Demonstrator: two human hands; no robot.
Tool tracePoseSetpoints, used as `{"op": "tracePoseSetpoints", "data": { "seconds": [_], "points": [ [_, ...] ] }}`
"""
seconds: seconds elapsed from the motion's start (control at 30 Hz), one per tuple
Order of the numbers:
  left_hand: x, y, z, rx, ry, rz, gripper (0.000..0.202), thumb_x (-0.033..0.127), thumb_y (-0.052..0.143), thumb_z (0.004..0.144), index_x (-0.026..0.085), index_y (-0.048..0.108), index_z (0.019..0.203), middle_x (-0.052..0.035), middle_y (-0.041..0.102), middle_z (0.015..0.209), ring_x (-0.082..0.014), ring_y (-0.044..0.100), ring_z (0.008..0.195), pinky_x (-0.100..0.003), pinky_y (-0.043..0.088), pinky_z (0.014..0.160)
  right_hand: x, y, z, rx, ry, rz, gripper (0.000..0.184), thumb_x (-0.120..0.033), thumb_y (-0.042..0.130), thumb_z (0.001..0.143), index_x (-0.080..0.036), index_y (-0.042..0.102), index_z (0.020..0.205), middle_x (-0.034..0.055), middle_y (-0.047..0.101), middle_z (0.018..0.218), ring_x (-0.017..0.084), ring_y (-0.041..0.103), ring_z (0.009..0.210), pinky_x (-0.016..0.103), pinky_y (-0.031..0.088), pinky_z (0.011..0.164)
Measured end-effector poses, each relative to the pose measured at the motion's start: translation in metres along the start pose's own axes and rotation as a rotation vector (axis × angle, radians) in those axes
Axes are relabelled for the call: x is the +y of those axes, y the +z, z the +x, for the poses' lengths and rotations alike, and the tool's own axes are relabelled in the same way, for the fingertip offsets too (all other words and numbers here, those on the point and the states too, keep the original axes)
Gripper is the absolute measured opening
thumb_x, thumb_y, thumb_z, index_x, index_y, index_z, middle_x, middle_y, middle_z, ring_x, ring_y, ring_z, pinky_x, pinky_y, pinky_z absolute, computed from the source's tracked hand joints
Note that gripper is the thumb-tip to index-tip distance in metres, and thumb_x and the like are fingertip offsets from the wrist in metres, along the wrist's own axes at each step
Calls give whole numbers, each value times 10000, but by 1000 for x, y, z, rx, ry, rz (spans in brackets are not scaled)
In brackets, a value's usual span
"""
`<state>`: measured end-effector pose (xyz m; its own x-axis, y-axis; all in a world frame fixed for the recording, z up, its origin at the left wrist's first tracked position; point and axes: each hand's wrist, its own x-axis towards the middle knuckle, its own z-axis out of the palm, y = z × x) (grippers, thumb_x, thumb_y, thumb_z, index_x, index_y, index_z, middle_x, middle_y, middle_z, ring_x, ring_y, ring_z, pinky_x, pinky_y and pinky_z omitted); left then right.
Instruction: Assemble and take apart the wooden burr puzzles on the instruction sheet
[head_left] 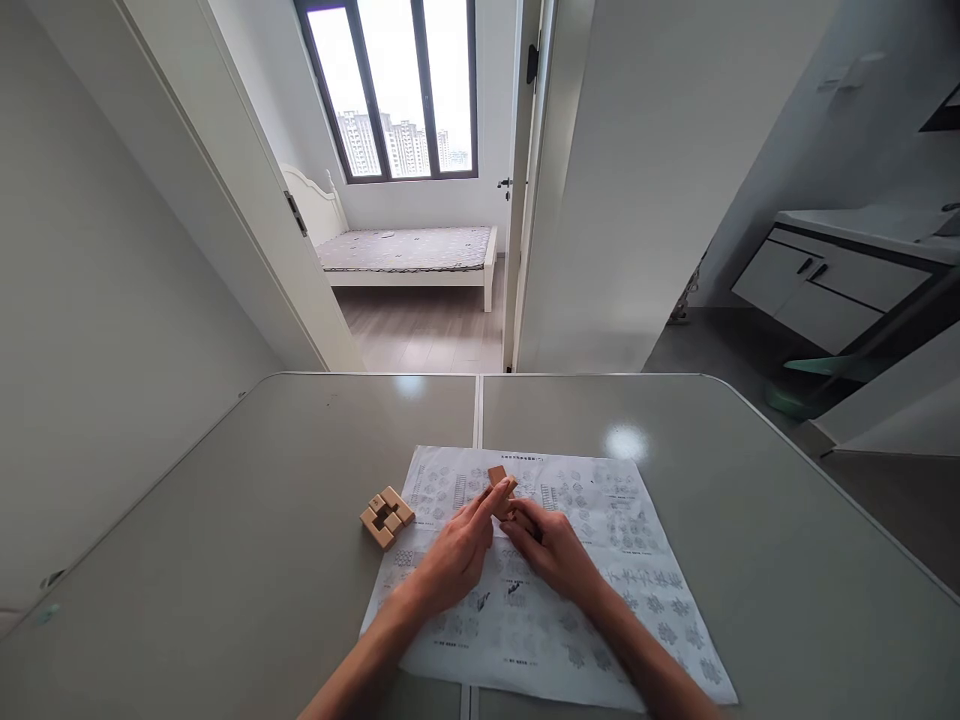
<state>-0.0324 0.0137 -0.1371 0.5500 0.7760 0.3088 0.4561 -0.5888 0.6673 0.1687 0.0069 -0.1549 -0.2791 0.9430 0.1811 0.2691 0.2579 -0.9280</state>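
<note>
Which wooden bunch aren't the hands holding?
The squarish wooden cluster left of the paper, with a central gap; the other wooden pieces are in the left hand and right hand.

daylight admitted through overexposed window (397,85) | tabletop (247,540) marked by two glare spots | far right dimly lit | edges stretched | small print on sheet (551,640) blurred

A home — white-framed bed (409,252) near a window (394,90), white washbasin cabinet (855,295) off to the right.
</note>
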Motion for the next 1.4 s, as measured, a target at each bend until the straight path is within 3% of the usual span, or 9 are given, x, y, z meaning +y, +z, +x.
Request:
{"op": "tracePoseSetpoints", "data": {
  "seconds": [0.2, 0.47, 0.6, 0.7, 0.8, 0.9, 1.0, 1.17, 1.4],
  "points": [
    [1, 6, -1, -105, -26, 67, 715, 116, 324, 1043, 348, 34, 1654, -60, 360, 1660, -243, 444, 1474, -473, 445, 1172, -1, 0, 1, 19, -12, -8, 243, -399, 534, 1005, -189, 650, 1044, -4, 658, 781, 157, 563, 684, 264, 473, 674],
    [6, 1, 2, -79, -33, -30, 603, 187, 292, 1073, 363, 189, 1641, -41, 446, 1611, -224, 526, 1385, -417, 486, 1132, -4, 2, 1, 28, 10, 36, 238, -429, 563, 986, -205, 619, 930, -27, 641, 654, 141, 539, 552, 262, 466, 583],
    [1, 5, 0, -57, -83, -129, 568, 253, 297, 1085, 343, 216, 1640, -91, 551, 1511, -198, 662, 1089, -387, 560, 1000, -8, 2, 1, -1, 43, 137, 278, -475, 580, 983, -205, 642, 988, -21, 660, 666, 133, 552, 503, 255, 479, 549],
    [-3, 8, 0, -16, -144, -243, 547, 313, 320, 1092, 332, 246, 1634, -98, 646, 1377, -154, 643, 840, -353, 585, 882, -7, 1, 0, -14, 66, 192, 368, -536, 579, 977, -192, 655, 1081, -2, 672, 699, 137, 564, 508, 252, 479, 526],
    [-6, 8, 2, 28, -178, -352, 534, 350, 354, 1088, 332, 294, 1618, -83, 686, 1291, -140, 605, 774, -349, 574, 861, -5, 1, 1, 20, 80, 218, 438, -576, 479, 1017, -184, 651, 1108, -1, 654, 675, 139, 553, 494, 256, 470, 518],
    [-7, 6, 4, 89, -219, -421, 536, 381, 380, 1079, 316, 326, 1608, -97, 669, 1322, -143, 590, 768, -368, 550, 886, -2, 0, 1, 164, 76, 110, 439, -542, 393, 1055, -195, 661, 1031, 17, 656, 702, 160, 593, 571, 273, 494, 586],
    [-10, 5, 5, 153, -270, -503, 548, 416, 389, 1066, 252, 377, 1588, -136, 670, 1314, -148, 569, 747, -369, 529, 851, 1, 0, 3, 279, 20, -99, 317, -461, 482, 1034, -205, 668, 1032, 69, 688, 894, 204, 648, 761, 312, 537, 710],
    [-10, 4, 7, 225, -365, -676, 600, 475, 439, 1037, 176, 431, 1556, -123, 716, 1082, -150, 527, 727, -336, 481, 768, 9, 2, 3, 253, -129, -359, 296, -329, 559, 991, -248, 651, 1260, 130, 594, 1202, 290, 603, 1118, 449, 534, 975],
    [-3, 2, 13, 356, -479, -884, 628, 588, 448, 1014, 146, 559, 1446, -59, 637, 892, -145, 500, 706, -306, 446, 713, 12, 5, 0, 198, -143, -521, 222, -288, 646, 937, -251, 660, 1156, 111, 567, 1211, 292, 567, 1092, 473, 520, 961]
  ]
}}
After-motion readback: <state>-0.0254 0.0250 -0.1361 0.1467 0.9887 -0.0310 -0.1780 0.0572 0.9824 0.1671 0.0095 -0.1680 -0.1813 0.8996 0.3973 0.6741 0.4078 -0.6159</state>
